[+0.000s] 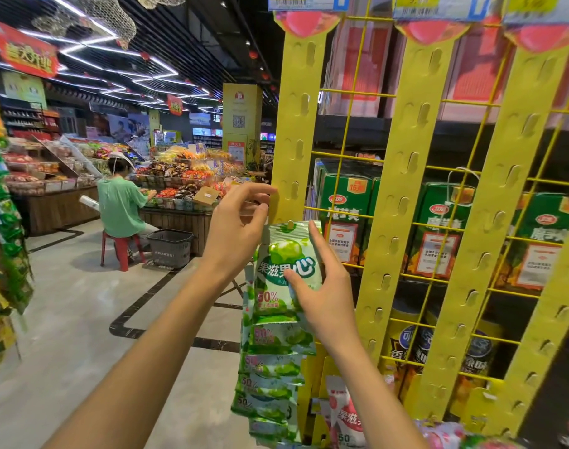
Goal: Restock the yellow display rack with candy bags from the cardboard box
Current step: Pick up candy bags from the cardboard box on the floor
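**Item:** green candy bag [284, 273], its top hole sitting at a tab of the leftmost yellow strip [296, 124], directly above a column of like bags [270, 367] hanging there. Cardboard box: not in view.

**Right hand** [328, 299]: I am pinching the bag, thumb lying on the front, forefinger running up its right edge.

**Left hand** [237, 231]: fingers curling at the strip's left edge. Whether they are gripping it, I cannot tell.

**Risks, as I am judging them:**
- The hole may be sitting only half over the tab, so letting go early could drop the bag.
- Tugging downward could tear the hole or bend the card tab.
- An unsteadied strip could swing away.

**Room:** open aisle is lying to the left. The wire grid [344, 156] and the next strip [403, 189] are crowding the right. Empty tabs are running upward.
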`<state>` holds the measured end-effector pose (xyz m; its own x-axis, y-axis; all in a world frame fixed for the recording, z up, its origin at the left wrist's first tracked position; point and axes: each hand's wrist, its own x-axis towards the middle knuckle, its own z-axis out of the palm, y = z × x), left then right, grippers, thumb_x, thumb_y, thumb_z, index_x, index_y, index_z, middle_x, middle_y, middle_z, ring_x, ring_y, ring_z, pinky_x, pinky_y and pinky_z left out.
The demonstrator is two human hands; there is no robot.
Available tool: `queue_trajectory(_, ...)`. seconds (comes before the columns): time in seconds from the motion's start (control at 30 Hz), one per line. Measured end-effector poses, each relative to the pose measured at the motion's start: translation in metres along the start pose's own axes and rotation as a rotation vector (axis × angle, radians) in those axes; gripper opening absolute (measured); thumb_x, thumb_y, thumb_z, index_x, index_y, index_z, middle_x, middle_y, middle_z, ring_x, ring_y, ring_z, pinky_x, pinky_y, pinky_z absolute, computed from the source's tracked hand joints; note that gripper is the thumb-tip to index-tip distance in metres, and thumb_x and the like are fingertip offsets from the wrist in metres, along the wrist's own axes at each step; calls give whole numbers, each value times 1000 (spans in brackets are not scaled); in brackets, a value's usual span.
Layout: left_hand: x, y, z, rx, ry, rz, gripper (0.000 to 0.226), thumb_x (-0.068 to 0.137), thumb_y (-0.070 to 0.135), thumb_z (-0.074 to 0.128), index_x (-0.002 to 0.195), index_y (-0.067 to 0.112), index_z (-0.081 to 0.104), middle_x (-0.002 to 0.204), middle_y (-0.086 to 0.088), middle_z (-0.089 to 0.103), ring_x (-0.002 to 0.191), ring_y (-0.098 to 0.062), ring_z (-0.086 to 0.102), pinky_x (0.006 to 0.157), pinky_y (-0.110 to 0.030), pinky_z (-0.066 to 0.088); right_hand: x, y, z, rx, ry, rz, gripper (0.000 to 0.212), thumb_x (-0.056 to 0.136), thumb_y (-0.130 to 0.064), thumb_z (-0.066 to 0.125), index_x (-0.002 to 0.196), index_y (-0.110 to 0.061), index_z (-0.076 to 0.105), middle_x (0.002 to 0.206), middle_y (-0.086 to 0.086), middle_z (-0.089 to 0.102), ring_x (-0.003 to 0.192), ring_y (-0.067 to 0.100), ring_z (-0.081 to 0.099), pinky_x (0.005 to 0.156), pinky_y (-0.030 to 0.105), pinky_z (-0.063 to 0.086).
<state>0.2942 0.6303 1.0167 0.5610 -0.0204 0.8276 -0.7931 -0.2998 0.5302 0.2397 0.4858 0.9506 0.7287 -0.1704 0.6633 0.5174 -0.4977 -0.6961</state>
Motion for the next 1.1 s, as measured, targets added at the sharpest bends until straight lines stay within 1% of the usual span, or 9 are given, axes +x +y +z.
queue_trajectory(0.3,-2,1,1,-7,-4,7,24,96,6,57,115,19,67,109,-4,62,91,0,59,76,-10,49,-12,-2,3,-106,5,11,82,89,-18,71,153,-42,27,156,-13,36,148,8,27,120,34,30)
queue_trajectory(0.37,-2,1,1,-7,-7,6,25,96,6,57,115,19,66,110,-3,61,92,-1,59,78,-14,52,-15,-3,4,-114,-24,10,83,90,-18,70,154,-42,23,155,-16,34,146,0,26,117,17,24)
queue_trajectory(0.47,-3,3,0,-5,-13,12,27,95,5,57,115,21,66,111,1,60,98,-3,59,81,-18,53,-18,-4,4,-177,-46,-1,85,92,-20,68,156,-39,16,146,-20,33,127,-28,20,100,-8,12)
queue_trajectory(0.5,-4,3,0,-2,-15,18,27,95,5,57,115,21,65,111,2,59,99,-3,59,81,-17,52,-19,-5,4,-202,-46,1,85,92,-21,68,156,-39,14,146,-19,33,126,-27,20,101,-8,12)
queue_trajectory(0.6,-6,4,1,4,-28,25,28,96,6,57,117,21,64,112,0,57,96,-3,59,73,-11,50,-22,-10,2,-291,-63,20,90,93,-24,66,156,-41,4,155,-7,32,143,4,27,111,12,18)
queue_trajectory(0.67,-10,5,2,26,-38,50,29,95,6,57,119,21,64,115,0,53,94,-2,59,72,-14,52,-25,-12,1,-378,-85,22,92,93,-25,66,156,-41,1,149,-3,35,140,12,31,111,19,24)
queue_trajectory(0.83,-29,10,5,266,-6,218,36,87,8,65,121,19,65,125,-2,48,115,-15,51,98,-33,49,-33,-16,-3,-559,-34,-30,80,90,-29,69,154,-37,22,133,-1,36,128,16,34,104,27,39)
queue_trajectory(0.93,-41,19,10,410,-85,298,39,85,17,68,124,20,63,126,-3,50,114,-19,51,95,-40,48,-36,-16,-16,-581,-7,-71,70,87,-27,71,148,-32,36,131,-1,36,128,17,36,102,30,44)
queue_trajectory(1.1,-68,32,28,585,-226,348,45,84,31,63,128,23,58,129,-3,52,120,-23,49,95,-40,42,-44,-11,-63,-674,44,-128,65,86,-25,71,145,-28,42,137,-3,39,131,16,39,100,32,47)
